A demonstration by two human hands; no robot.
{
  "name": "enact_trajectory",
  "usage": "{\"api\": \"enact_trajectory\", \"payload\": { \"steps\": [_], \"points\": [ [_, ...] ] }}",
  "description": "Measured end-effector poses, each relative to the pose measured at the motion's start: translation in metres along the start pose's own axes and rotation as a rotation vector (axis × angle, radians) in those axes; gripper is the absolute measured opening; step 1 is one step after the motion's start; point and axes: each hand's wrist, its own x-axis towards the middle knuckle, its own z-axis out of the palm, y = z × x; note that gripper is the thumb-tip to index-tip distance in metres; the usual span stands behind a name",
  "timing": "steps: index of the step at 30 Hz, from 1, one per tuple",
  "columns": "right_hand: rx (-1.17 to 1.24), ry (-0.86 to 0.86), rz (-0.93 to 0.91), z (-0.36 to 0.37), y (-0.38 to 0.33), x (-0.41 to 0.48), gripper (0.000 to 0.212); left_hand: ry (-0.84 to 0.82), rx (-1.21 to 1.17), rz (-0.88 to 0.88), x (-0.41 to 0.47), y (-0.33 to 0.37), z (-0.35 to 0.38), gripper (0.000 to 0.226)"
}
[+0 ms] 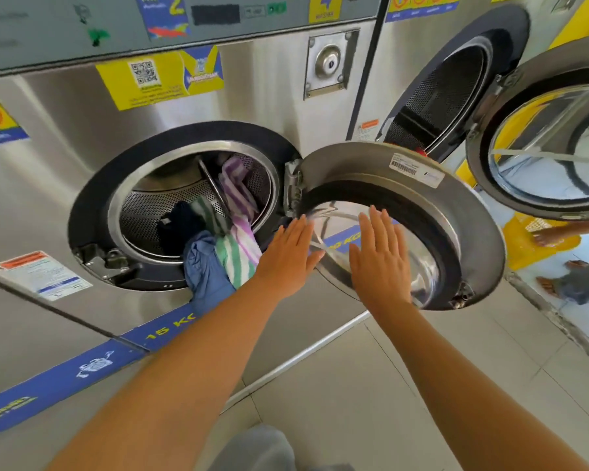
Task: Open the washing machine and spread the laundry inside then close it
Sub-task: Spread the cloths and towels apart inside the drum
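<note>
A steel front-loading washing machine (252, 96) stands in front of me with its round door (470, 212) swung open to the right. Inside the drum (157, 205) lie a purple-and-white striped towel (238, 195), a green-striped cloth (235, 256) and a dark garment (177, 222). A blue garment (204, 270) hangs out over the lower rim. My left hand (289, 253) is flat, fingers apart, beside the opening's right edge. My right hand (381, 256) is spread flat in front of the door's inner glass. Neither holds anything.
A second machine (449, 90) on the right has its door (541, 144) open too, close above the first door. A yellow basket (531, 239) and another person's feet (551, 232) are on the tiled floor at right. My knee (259, 450) shows at the bottom.
</note>
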Motion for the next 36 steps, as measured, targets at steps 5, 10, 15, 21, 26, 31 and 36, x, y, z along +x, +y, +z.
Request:
{"api": "enact_trajectory", "payload": {
  "steps": [5,10,15,21,26,31,36],
  "points": [
    [0.031,-0.161,-0.13,0.04,-0.057,0.001,0.055,-0.03,-0.005,-0.233,-0.043,-0.065,0.009,0.064],
    [0.074,-0.356,-0.304,0.084,-0.101,0.005,0.055,-0.088,0.002,-0.426,-0.081,-0.12,0.032,0.062],
    [0.133,-0.466,-0.428,0.136,-0.136,0.024,0.057,-0.116,0.01,-0.568,-0.09,-0.16,0.065,0.06],
    [0.118,-0.477,-0.542,0.194,-0.162,0.077,0.061,-0.119,0.025,-0.674,-0.06,-0.189,0.093,0.056],
    [0.054,-0.464,-0.674,0.24,-0.178,0.125,0.07,-0.137,0.062,-0.733,-0.027,-0.211,0.117,0.063],
    [0.017,-0.416,-0.811,0.279,-0.192,0.166,0.078,-0.189,0.165,-0.661,-0.003,-0.237,0.129,0.072],
    [-0.056,-0.354,-0.883,0.314,-0.202,0.184,0.087,-0.227,0.237,-0.559,0.017,-0.269,0.137,0.083]
  ]
}}
